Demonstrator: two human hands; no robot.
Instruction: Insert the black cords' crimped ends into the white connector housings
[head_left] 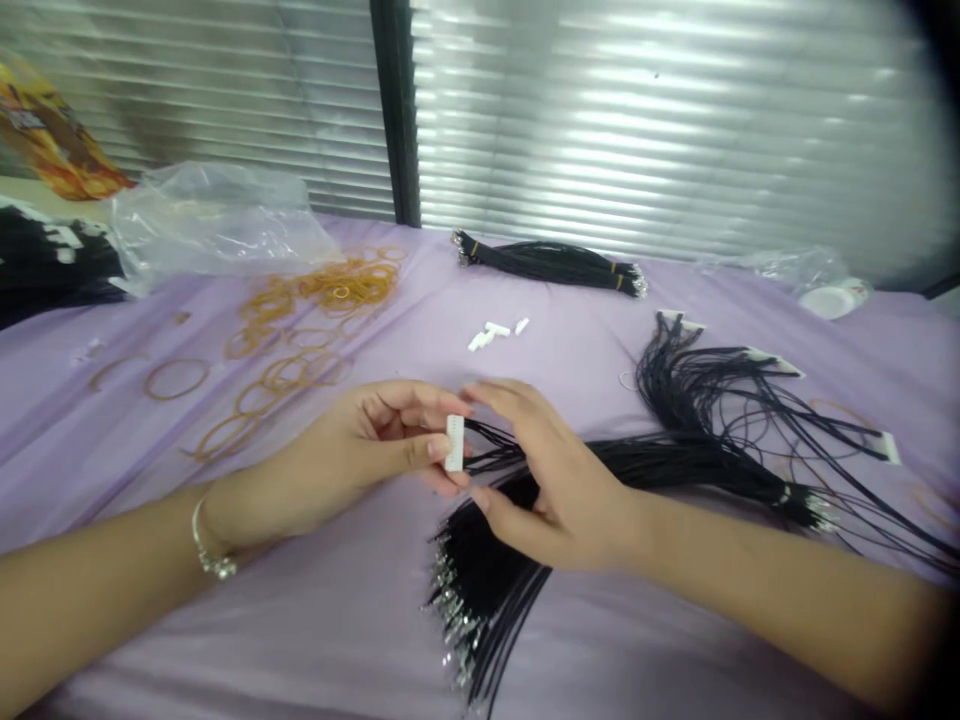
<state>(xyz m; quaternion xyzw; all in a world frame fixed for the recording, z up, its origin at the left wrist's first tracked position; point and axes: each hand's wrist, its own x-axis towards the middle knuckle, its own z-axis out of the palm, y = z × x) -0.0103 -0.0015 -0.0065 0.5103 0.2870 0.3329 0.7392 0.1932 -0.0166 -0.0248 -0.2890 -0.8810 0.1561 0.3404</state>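
Note:
A small white connector housing (454,444) is pinched between the thumb and fingers of my left hand (367,440), its row of slots facing up. Thin black wires (491,447) run out of its right side and pass beneath my right hand (574,485). That hand is curved over the wires, with thumb and fingers apart near the housing; whether it touches them is hidden. Below and right of it lies a thick bundle of black wires (480,560) with shiny metal terminals at the ends.
Several loose white housings (491,334) lie ahead on the purple cloth (420,330). Yellow rubber bands (330,290) are scattered at left near a clear plastic bag (217,220). A tied black wire bundle (551,265) lies at the back; wires with white housings (690,385) spread at right.

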